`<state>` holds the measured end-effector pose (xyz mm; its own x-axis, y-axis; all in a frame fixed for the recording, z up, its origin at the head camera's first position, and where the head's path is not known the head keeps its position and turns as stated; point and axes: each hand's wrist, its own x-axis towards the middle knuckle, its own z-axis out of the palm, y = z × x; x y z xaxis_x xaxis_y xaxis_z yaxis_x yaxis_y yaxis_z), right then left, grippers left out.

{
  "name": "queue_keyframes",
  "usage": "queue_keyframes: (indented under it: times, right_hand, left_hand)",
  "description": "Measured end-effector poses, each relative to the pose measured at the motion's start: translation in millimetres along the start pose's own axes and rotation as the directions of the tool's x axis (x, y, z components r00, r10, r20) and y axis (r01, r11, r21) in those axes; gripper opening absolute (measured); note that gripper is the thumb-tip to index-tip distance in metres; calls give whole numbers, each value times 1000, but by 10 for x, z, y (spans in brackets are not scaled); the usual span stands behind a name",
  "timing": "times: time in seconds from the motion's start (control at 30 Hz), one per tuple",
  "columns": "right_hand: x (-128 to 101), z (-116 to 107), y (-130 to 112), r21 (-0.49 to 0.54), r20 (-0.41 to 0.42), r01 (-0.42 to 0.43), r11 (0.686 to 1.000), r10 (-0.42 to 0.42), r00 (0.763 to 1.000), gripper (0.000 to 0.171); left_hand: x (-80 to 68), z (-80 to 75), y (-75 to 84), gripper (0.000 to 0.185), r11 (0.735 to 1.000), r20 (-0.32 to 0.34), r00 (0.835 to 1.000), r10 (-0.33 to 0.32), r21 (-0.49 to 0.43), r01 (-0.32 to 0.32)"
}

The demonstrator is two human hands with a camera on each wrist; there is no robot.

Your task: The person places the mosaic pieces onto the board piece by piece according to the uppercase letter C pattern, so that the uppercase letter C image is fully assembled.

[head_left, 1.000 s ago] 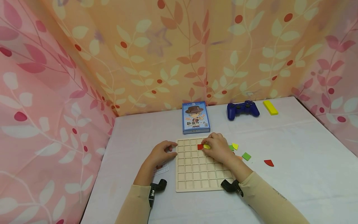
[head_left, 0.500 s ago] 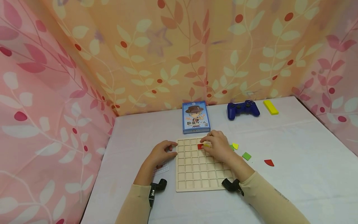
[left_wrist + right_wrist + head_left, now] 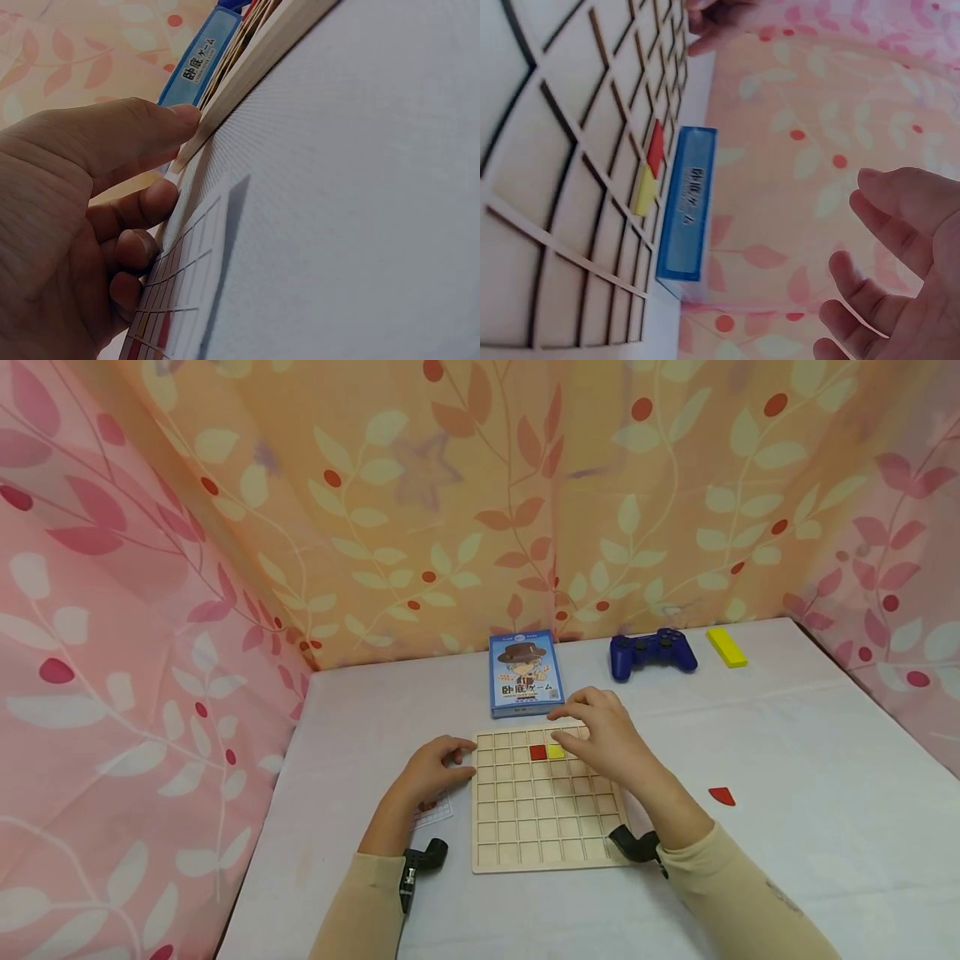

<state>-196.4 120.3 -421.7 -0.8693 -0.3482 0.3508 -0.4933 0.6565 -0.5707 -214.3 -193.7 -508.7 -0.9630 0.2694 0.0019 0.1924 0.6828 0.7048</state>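
Observation:
A pale wooden grid board (image 3: pixel 527 814) lies on the white table. In its upper rows a red square tile (image 3: pixel 537 752) and a yellow tile (image 3: pixel 556 751) sit side by side in neighbouring cells. My left hand (image 3: pixel 435 768) touches the board's left edge with thumb and index finger; the left wrist view shows the other fingers loosely bent beside a printed grid card (image 3: pixel 180 277). Over the board's upper right my right hand (image 3: pixel 603 735) hovers with thumb and fingers parted, holding nothing. In the right wrist view its fingers are spread, apart from the tiles.
A blue game box (image 3: pixel 525 675) lies behind the board. Further right are a dark blue game controller (image 3: pixel 652 653) and a yellow block (image 3: pixel 726 647). A red quarter-circle piece (image 3: pixel 722 796) lies right of my right forearm. Patterned curtains (image 3: pixel 420 527) close off the back and sides.
My right hand has let go of the yellow tile, spread its fingers and lifted up and right. Its arm now hides the green and yellow pieces. My left hand has not moved.

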Motion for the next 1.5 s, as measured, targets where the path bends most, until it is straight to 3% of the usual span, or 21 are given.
queue_keyframes:
  times: [0.17,0.37,0.9,1.23,1.5]
  right_hand:
    - [-13,-158,-12,0,-53,13,1000,-13,999,20]
    - [-30,-346,30,-9,-90,-58,998,57,994,23]
    - [-95,-747,415,-10,-63,-251,968,250,966,29]
    - [-146,-823,738,6,36,-341,940,340,940,40]
    - [-160,-770,967,37,257,-422,906,400,880,40]
  left_hand:
    - [-5,0,-2,37,1000,2,1000,10,3,-10]
    - [-7,3,-11,36,1000,8,1000,-14,8,14]
    - [-3,5,-7,37,1000,7,1000,12,5,-12]
    - [-17,12,-11,37,1000,14,1000,-14,4,14]
    - [-21,1,9,38,1000,11,1000,-14,0,14]
